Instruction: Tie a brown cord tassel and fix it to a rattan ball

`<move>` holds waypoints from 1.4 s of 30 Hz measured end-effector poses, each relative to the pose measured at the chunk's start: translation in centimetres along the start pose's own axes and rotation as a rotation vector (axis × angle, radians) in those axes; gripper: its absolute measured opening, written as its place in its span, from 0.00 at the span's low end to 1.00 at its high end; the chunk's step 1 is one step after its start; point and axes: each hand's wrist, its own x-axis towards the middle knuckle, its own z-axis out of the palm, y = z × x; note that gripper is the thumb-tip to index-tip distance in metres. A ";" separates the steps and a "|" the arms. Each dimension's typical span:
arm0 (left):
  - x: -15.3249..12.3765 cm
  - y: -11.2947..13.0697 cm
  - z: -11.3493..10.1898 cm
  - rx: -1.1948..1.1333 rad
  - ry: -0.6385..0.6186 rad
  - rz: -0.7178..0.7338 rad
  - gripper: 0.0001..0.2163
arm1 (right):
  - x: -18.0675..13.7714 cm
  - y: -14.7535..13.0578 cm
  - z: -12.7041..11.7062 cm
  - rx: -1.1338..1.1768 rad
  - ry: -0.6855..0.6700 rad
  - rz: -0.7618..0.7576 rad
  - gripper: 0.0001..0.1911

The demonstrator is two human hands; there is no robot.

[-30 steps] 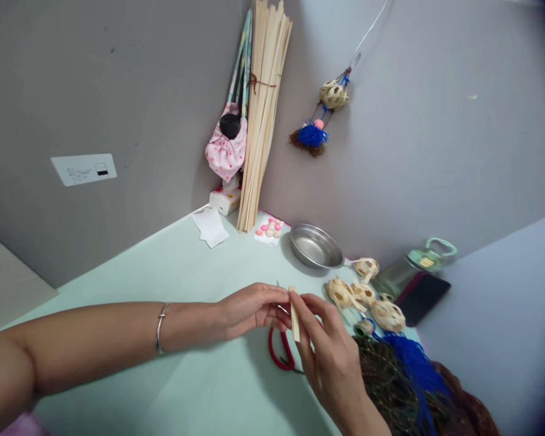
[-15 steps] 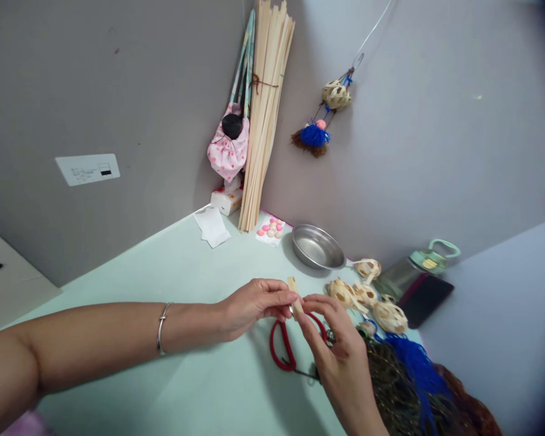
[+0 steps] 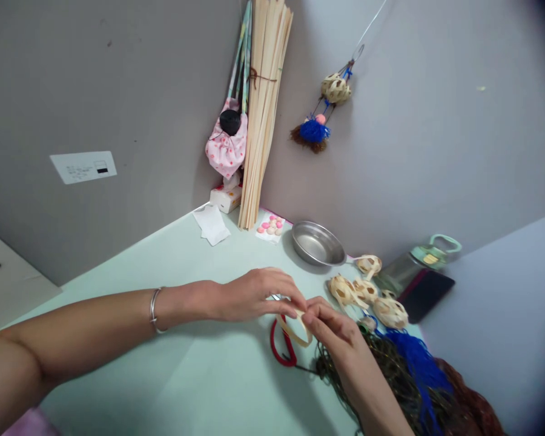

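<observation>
Between my hands is a small ring of pale, flat strip [image 3: 300, 336], looking like thin wood or bamboo. My left hand [image 3: 263, 295] pinches it at the upper left with thumb and fingers. From the right, my right hand [image 3: 333, 327] pinches the same strip, the fingertips of both hands nearly touching. Beneath them on the table lie scissors with red handles [image 3: 282, 345], their blades partly hidden by my left hand. A tangle of dark green cord [image 3: 381, 375] lies beside and under my right forearm.
Several woven strip balls [image 3: 390, 313] lie right of a metal bowl [image 3: 318, 243]. Behind them are a bottle [image 3: 406, 266] and a phone [image 3: 429, 295]. A tied bundle of long strips [image 3: 263, 121] leans in the corner. Blue cord [image 3: 413, 357] lies at right.
The strip was held short and upright; now it is bent into a ring. My left hand has turned palm down above it, and my right hand's fingers have closed in.
</observation>
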 end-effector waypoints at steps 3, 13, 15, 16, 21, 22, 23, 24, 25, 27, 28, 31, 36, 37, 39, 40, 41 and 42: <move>0.1 -0.1 0.3 -0.243 0.021 -0.167 0.05 | -0.1 0.0 0.2 0.064 0.010 0.035 0.17; 0.5 -1.7 0.5 -0.767 0.100 -0.422 0.13 | -0.2 0.2 0.7 0.144 0.293 -0.088 0.16; 0.4 -1.8 0.5 -0.758 0.057 -0.425 0.12 | -0.2 0.0 0.8 0.123 0.322 -0.096 0.15; 0.4 -1.8 0.5 -0.751 0.045 -0.425 0.12 | -0.3 -0.1 0.8 0.119 0.317 -0.095 0.14; 0.1 -1.6 0.4 -0.742 -0.079 -0.459 0.11 | -0.3 -0.3 0.6 0.058 0.244 -0.097 0.10; 0.1 -1.5 0.4 -0.744 -0.137 -0.471 0.10 | -0.3 -0.2 0.6 0.024 0.238 -0.100 0.11; 0.1 -1.5 0.4 -0.743 -0.188 -0.478 0.09 | -0.3 0.0 0.6 -0.015 0.242 -0.108 0.11; 0.1 -1.5 0.4 -0.746 -0.216 -0.482 0.08 | -0.3 0.1 0.7 -0.061 0.254 -0.129 0.12; 0.1 -1.5 0.5 -0.757 -0.213 -0.485 0.08 | -0.3 0.4 0.7 -0.120 0.275 -0.166 0.14; 0.1 -1.6 0.6 -0.816 -0.129 -0.501 0.08 | -0.3 0.8 0.9 -0.297 0.324 -0.298 0.25; 0.1 -1.6 0.7 -0.859 -0.072 -0.511 0.08 | -0.2 1.0 1.0 -0.414 0.338 -0.378 0.33; 0.1 -1.5 0.8 -0.981 -0.003 -0.512 0.10 | 0.0 1.5 1.2 -0.742 0.356 -0.567 0.45; 0.2 -1.0 0.8 -1.113 0.016 -0.452 0.12 | 0.3 1.6 1.3 -0.947 0.486 -0.757 0.30; 0.2 -1.0 0.8 -1.126 0.026 -0.446 0.13 | 0.2 1.5 1.4 -0.946 0.497 -0.764 0.28; 0.1 -1.1 0.8 -1.141 0.026 -0.445 0.13 | 0.1 1.3 1.6 -0.904 0.516 -0.725 0.28; 0.1 -1.3 0.9 -1.147 0.021 -0.448 0.13 | 0.0 1.2 1.7 -0.881 0.522 -0.699 0.29; 0.1 -1.4 0.9 -1.153 0.016 -0.453 0.13 | 0.0 1.1 1.8 -0.869 0.527 -0.688 0.29; 0.0 -1.6 1.0 -1.159 0.015 -0.460 0.13 | -0.1 1.0 1.8 -0.869 0.523 -0.688 0.29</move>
